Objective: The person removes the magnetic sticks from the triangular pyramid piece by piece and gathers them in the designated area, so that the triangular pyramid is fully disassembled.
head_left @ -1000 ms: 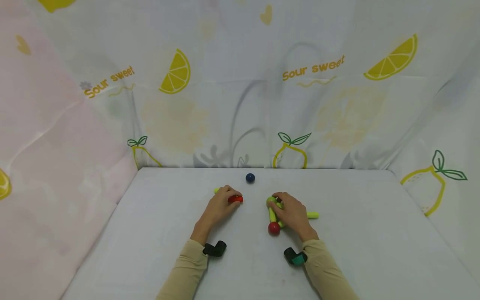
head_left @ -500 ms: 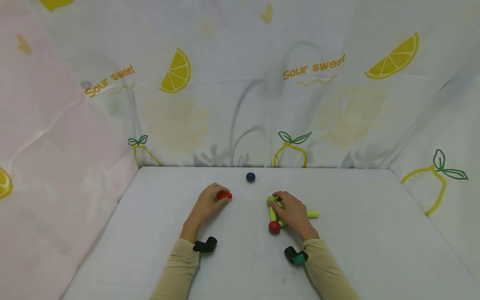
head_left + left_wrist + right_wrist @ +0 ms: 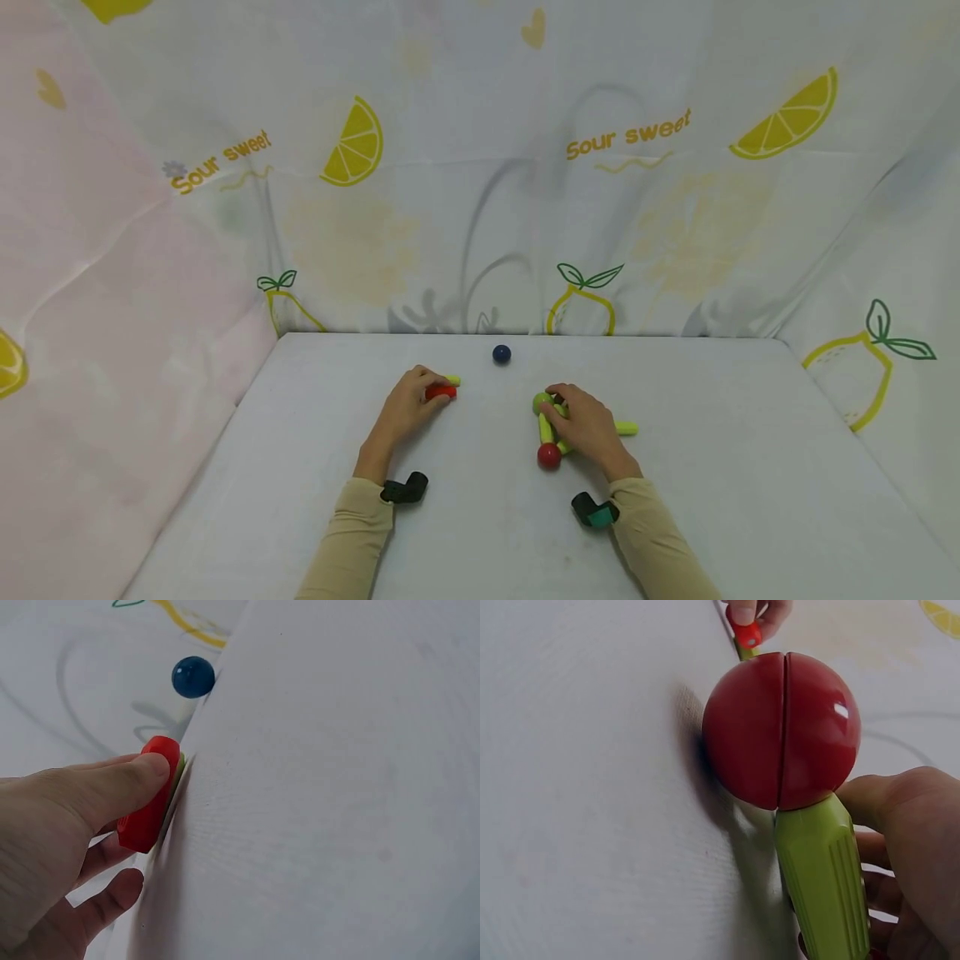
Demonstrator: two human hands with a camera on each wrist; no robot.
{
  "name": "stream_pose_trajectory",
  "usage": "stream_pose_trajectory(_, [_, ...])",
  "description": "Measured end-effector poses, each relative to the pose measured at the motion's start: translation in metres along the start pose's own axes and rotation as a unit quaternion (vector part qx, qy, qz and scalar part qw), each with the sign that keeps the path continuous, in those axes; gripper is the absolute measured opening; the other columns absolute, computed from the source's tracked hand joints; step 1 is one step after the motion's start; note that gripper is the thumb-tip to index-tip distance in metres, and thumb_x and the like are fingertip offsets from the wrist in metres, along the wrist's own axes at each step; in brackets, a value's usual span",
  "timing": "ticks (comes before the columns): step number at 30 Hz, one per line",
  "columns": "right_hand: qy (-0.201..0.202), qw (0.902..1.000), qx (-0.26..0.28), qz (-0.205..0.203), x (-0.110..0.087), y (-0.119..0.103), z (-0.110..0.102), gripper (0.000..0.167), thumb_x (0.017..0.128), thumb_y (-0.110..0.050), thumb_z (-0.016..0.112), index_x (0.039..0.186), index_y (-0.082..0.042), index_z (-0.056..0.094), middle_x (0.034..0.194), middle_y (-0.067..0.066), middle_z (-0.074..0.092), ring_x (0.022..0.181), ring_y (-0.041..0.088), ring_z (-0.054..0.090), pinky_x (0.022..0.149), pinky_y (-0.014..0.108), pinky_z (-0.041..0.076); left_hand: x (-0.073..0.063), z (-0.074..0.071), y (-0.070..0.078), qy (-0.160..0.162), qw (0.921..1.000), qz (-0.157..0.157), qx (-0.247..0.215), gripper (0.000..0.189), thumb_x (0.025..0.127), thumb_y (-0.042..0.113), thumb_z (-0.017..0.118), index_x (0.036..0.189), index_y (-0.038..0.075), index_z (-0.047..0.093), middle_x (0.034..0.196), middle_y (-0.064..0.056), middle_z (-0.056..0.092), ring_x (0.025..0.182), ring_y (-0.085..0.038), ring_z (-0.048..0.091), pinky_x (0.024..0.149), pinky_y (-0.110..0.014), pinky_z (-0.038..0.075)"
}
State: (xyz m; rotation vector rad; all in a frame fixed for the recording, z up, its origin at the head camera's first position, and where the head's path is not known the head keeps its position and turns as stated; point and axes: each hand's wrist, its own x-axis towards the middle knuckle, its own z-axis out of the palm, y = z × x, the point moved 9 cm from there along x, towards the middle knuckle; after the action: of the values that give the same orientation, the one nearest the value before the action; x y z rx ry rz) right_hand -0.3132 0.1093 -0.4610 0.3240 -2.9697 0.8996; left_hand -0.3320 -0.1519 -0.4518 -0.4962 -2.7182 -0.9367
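My left hand (image 3: 408, 407) pinches a short, faceted red rod (image 3: 154, 806) between thumb and fingers, low over the table. A yellow-green rod (image 3: 453, 380) lies just behind it, mostly hidden by the hand. On the right, my right hand (image 3: 588, 421) grips a joined toy of rods and balls near its green ball (image 3: 542, 403). A green rod (image 3: 821, 877) runs from there to a grooved red ball (image 3: 549, 456) at the near end. Another yellow-green rod (image 3: 626, 428) sticks out beyond the right hand, which hides the toy's middle.
A dark blue ball (image 3: 501, 354) sits near the back edge of the white table (image 3: 480, 517), between the hands and farther off. Behind the table hangs a lemon-print cloth (image 3: 465, 167).
My left hand has moved left with the red rod, and the yellow-green rod behind it now shows on its right side. The right hand and its toy have stayed in place.
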Motion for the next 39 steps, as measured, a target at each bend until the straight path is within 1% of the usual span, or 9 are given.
stream_pose_trajectory(5, [-0.014, 0.9998, 0.011, 0.007, 0.0003, 0.0009, 0.0003, 0.035, 0.093, -0.031, 0.058, 0.122, -0.013, 0.059, 0.107, 0.006, 0.065, 0.092, 0.02, 0.058, 0.084, 0.042, 0.048, 0.0003, -0.0001, 0.0007, 0.007, 0.9999, 0.01, -0.01, 0.02, 0.081, 0.012, 0.074, 0.1, 0.009, 0.069, 0.098, -0.008, 0.06, 0.087, -0.021, 0.054, 0.072, -0.032, 0.044])
stream_pose_trajectory(8, [-0.018, 0.9996, 0.018, 0.008, 0.0001, 0.0011, 0.0, 0.034, 0.093, -0.029, 0.057, 0.122, -0.013, 0.059, 0.107, 0.006, 0.065, 0.093, 0.02, 0.058, 0.085, 0.042, 0.048, 0.0008, 0.0003, 0.0014, 0.011, 0.9998, 0.012, -0.008, 0.021, 0.08, 0.011, 0.074, 0.1, 0.009, 0.069, 0.097, -0.009, 0.06, 0.087, -0.021, 0.054, 0.071, -0.031, 0.043])
stream_pose_trajectory(11, [-0.019, 0.9996, 0.019, 0.001, -0.0002, 0.0005, -0.0007, 0.032, 0.093, -0.026, 0.056, 0.122, -0.012, 0.059, 0.107, 0.006, 0.065, 0.093, 0.02, 0.059, 0.085, 0.043, 0.048, 0.0015, 0.0017, 0.0007, 0.009, 0.9999, 0.007, -0.005, 0.021, 0.081, 0.012, 0.074, 0.101, 0.009, 0.069, 0.098, -0.009, 0.06, 0.088, -0.022, 0.054, 0.073, -0.032, 0.044])
stream_pose_trajectory(17, [-0.017, 0.9997, 0.011, -0.014, 0.0, 0.0007, -0.0012, 0.031, 0.092, -0.019, 0.055, 0.121, -0.012, 0.059, 0.106, 0.006, 0.064, 0.087, 0.018, 0.057, 0.081, 0.041, 0.048, 0.0005, 0.0048, -0.0008, 0.01, 0.9998, -0.013, 0.008, 0.021, 0.081, 0.011, 0.074, 0.102, 0.011, 0.069, 0.101, -0.01, 0.059, 0.099, -0.026, 0.055, 0.084, -0.041, 0.048])
stream_pose_trajectory(20, [-0.017, 0.9997, 0.008, -0.017, -0.0003, -0.0002, -0.0011, 0.03, 0.092, -0.019, 0.055, 0.121, -0.013, 0.059, 0.106, 0.006, 0.064, 0.086, 0.017, 0.056, 0.08, 0.04, 0.048, 0.0, 0.0054, -0.0007, 0.012, 0.9997, -0.018, 0.008, 0.021, 0.081, 0.011, 0.074, 0.102, 0.013, 0.07, 0.102, -0.009, 0.058, 0.1, -0.026, 0.054, 0.084, -0.041, 0.049])
stream_pose_trajectory(26, [-0.029, 0.9994, 0.008, -0.015, -0.0009, -0.0009, -0.0012, 0.031, 0.092, -0.019, 0.056, 0.123, -0.013, 0.058, 0.108, 0.006, 0.064, 0.085, 0.017, 0.054, 0.08, 0.039, 0.047, 0.0, 0.0052, -0.001, 0.022, 0.9996, -0.019, 0.002, 0.023, 0.08, 0.009, 0.075, 0.102, 0.013, 0.07, 0.103, -0.01, 0.055, 0.101, -0.026, 0.051, 0.084, -0.04, 0.047])
stream_pose_trajectory(30, [-0.037, 0.9991, 0.014, -0.016, -0.0011, 0.0, -0.0015, 0.032, 0.092, -0.019, 0.058, 0.123, -0.012, 0.058, 0.109, 0.007, 0.064, 0.088, 0.018, 0.055, 0.082, 0.041, 0.048, 0.0006, 0.0048, -0.0022, 0.028, 0.9993, -0.024, -0.003, 0.031, 0.077, 0.008, 0.077, 0.106, 0.012, 0.067, 0.104, -0.011, 0.054, 0.1, -0.026, 0.052, 0.084, -0.041, 0.047])
stream_pose_trajectory(33, [-0.044, 0.9987, 0.018, -0.015, -0.0009, 0.0024, -0.0011, 0.033, 0.092, -0.019, 0.059, 0.124, -0.012, 0.057, 0.11, 0.006, 0.064, 0.091, 0.019, 0.057, 0.084, 0.042, 0.048, 0.0009, 0.005, -0.0038, 0.026, 0.999, -0.035, -0.006, 0.037, 0.076, 0.008, 0.078, 0.11, 0.011, 0.064, 0.105, -0.011, 0.053, 0.099, -0.026, 0.053, 0.085, -0.041, 0.047])
stream_pose_trajectory(39, [-0.058, 0.9976, 0.035, -0.016, -0.0021, 0.0049, -0.0021, 0.033, 0.092, -0.019, 0.06, 0.124, -0.012, 0.057, 0.111, 0.007, 0.065, 0.1, 0.023, 0.059, 0.089, 0.045, 0.047, 0.0004, 0.0044, -0.0042, 0.016, 0.9987, -0.047, -0.006, 0.038, 0.076, 0.007, 0.078, 0.111, 0.01, 0.062, 0.108, -0.013, 0.051, 0.099, -0.027, 0.051, 0.087, -0.04, 0.047])
